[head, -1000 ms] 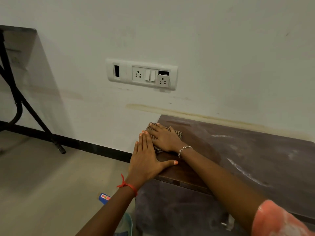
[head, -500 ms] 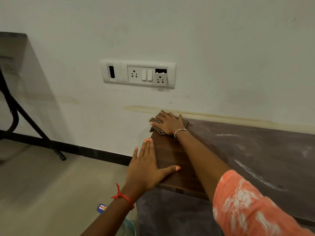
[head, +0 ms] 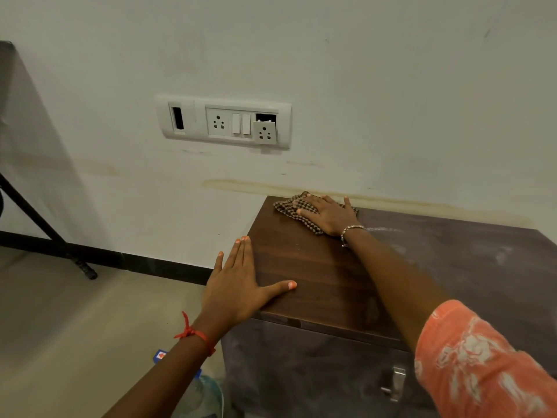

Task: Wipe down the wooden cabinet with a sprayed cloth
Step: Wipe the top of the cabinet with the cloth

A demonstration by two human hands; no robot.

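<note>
Two hands on the wooden cabinet (head: 325, 276): right hand (head: 328, 215) flat, fingers spread, pressing one checked cloth (head: 289, 208) at its far left corner by the wall; left hand (head: 238, 285) open, palm flat on its near left edge. Left part looks dark, right part dusty. One switch panel (head: 224, 122) above it, with two sockets

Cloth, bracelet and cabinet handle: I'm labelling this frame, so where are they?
cloth (head: 287, 208), head view, checked left part.
bracelet (head: 352, 229), head view, band on right wrist.
cabinet handle (head: 394, 383), head view, metal plate.
</note>
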